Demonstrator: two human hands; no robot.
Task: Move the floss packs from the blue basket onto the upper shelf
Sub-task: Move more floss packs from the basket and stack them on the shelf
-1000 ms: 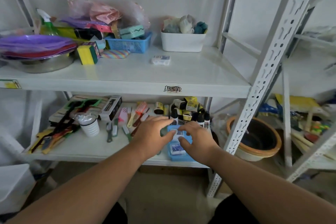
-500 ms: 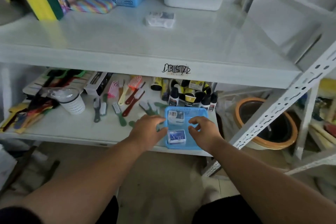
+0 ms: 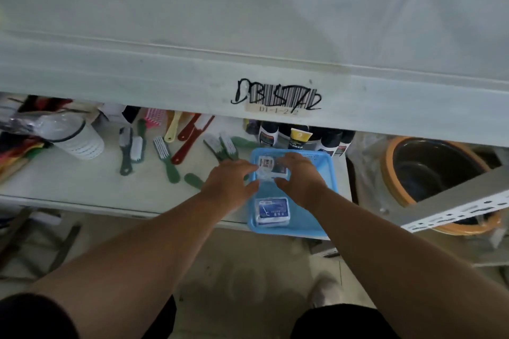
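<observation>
A blue basket [image 3: 325, 217] sits at the front edge of the lower shelf. Two floss packs lie in it. The far floss pack [image 3: 268, 166] is at the back of the basket, and both my hands close around it: my left hand [image 3: 231, 181] on its left side, my right hand [image 3: 300, 177] on its right. The near floss pack [image 3: 272, 210], blue and white, lies free at the front of the basket. The upper shelf [image 3: 248, 22] fills the top of the view, blurred.
Several brushes and combs [image 3: 162, 148] lie left of the basket, with a white cup [image 3: 78, 139] further left. Dark bottles [image 3: 300, 137] stand behind the basket. An orange-rimmed bowl [image 3: 429, 173] and a slanted white rack post [image 3: 454, 206] are at the right.
The camera has dropped and moved closer to the lower shelf. My hands have shifted from the basket's sides to the far floss pack and closed around it.
</observation>
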